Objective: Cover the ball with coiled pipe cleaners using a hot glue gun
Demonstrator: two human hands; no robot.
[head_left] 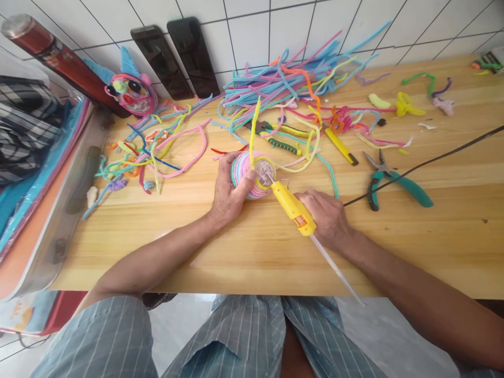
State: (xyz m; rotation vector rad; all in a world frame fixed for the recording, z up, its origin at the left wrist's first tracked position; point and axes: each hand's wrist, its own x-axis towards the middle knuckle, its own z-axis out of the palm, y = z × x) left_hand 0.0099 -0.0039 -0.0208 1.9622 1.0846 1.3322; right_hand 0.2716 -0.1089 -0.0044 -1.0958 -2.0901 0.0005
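Observation:
My left hand is wrapped round a ball coiled in pink, blue and yellow pipe cleaners, with a clear, uncovered patch facing right. One end of a yellow pipe cleaner sticks up from it. In my right hand is a yellow hot glue gun, its nozzle at the bare patch; whether it touches is too small to tell. A clear glue stick juts from the gun's back end, and a black cord runs off to the right.
A heap of pipe cleaners lies at the back, beside pliers and a yellow cutter. Teal-handled pliers lie right, under the cord. Scraps, a finished-looking figure, two phones and a red flask stand left.

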